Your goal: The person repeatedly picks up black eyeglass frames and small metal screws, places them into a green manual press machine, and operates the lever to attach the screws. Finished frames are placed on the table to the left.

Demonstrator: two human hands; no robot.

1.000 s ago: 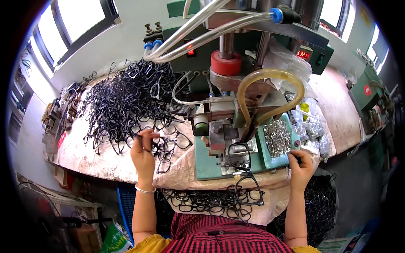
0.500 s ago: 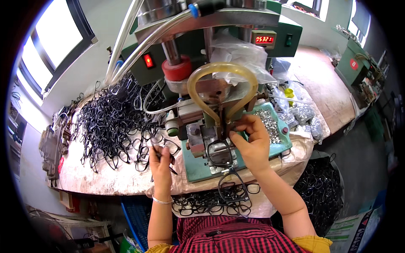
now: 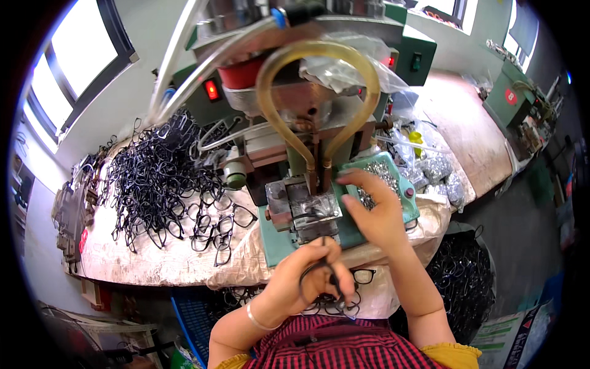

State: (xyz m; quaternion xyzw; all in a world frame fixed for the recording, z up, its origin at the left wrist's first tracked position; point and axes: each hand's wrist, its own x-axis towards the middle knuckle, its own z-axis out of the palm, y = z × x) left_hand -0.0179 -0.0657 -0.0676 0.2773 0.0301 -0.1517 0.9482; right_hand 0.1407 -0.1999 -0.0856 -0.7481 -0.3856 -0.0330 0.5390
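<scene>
At the long work table (image 3: 144, 264) with pale, stained cover

On this table, in front of me, stands the press machine of green and grey metal (image 3: 289, 101). To the left of it lies a big, tangled heap of black spectacle frames (image 3: 153, 178). My apron of red and black checked cloth (image 3: 332, 338) is close to the near edge of the table. My right hand (image 3: 378, 212) is raised at the right side of the machine, and its fingers are apart. My left hand (image 3: 316, 273) is lower and nearer to me; its fingers are bent and clamped on one thin black spectacle frame (image 3: 302, 280), which is tilted and partly hidden by them. Just beyond my right hand is the shallow teal tray (image 3: 410, 209). The yellowish bent tube (image 3: 316, 49) makes a tall loop, and both its ends point down near my right fingertips. Smaller is the block of shiny metal (image 3: 322, 206) under the machine; the dark shape on it is too blurred for me to tell. On my left wrist sits a pale, round bangle (image 3: 253, 318). The smallest are the silvery metal bits (image 3: 380, 175), which lie together in the tray.
</scene>
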